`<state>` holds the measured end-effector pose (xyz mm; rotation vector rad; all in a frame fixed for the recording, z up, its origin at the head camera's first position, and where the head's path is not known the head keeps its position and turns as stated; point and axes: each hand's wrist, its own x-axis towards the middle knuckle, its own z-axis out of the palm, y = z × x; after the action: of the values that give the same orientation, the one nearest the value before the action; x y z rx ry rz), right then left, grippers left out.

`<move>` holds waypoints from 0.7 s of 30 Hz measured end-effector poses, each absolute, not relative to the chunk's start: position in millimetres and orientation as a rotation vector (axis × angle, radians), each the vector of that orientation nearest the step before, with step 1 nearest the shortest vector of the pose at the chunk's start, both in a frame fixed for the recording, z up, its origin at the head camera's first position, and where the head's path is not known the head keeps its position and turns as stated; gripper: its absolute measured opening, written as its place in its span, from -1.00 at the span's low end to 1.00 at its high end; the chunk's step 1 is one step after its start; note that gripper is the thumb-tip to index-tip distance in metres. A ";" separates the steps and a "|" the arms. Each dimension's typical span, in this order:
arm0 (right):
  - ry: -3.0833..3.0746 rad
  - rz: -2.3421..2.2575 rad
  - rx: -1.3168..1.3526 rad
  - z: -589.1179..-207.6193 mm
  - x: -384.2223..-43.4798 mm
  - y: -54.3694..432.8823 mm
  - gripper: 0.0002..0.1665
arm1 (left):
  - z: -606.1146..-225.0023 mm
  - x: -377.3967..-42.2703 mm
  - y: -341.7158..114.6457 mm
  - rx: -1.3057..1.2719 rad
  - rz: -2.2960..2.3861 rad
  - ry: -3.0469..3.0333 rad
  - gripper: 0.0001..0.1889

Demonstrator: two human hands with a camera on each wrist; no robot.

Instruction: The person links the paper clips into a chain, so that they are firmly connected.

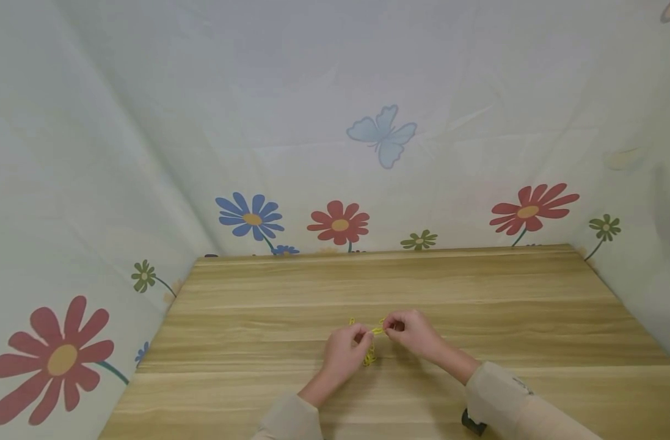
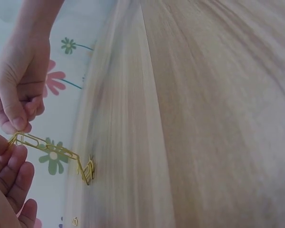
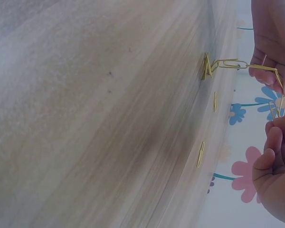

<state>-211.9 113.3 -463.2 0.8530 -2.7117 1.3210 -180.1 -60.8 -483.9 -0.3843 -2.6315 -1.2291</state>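
My left hand (image 1: 345,351) pinches a yellow paper clip at the top of a linked chain of paper clips (image 2: 47,146). Close on its right, my right hand (image 1: 414,333) holds another yellow paper clip (image 1: 377,330) between thumb and fingertips, and the clips overlap between the two hands. From the left fingertips the chain slopes down to the tabletop, where its lower end lies bunched in a small heap (image 1: 369,360). In the right wrist view the right fingertips pinch a clip (image 3: 274,110) right at the chain's upper end; the fingers partly hide the join.
Two loose paper clips lie on the wooden table (image 1: 247,342) beyond the hands, one at the left (image 1: 352,321) and one (image 3: 200,154) farther right. A pale cloth with printed flowers and a butterfly (image 1: 383,135) hangs behind and beside the table. A dark band (image 1: 473,423) shows at the right sleeve.
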 end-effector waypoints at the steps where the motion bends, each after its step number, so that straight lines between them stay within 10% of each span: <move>1: -2.712 1.318 0.853 -463.1 -211.9 113.2 -0.94 | -484.1 -180.2 -60.7 -0.387 -1.233 -2.629 -0.87; 21: -2.705 1.362 0.862 -464.1 -213.0 117.6 -0.92 | -489.3 -182.2 -64.5 -0.295 -1.240 -2.609 -0.85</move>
<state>-213.0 117.6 -464.1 0.8620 -2.7055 1.3622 -182.2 -64.5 -489.3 -0.2948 -2.6093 -1.2405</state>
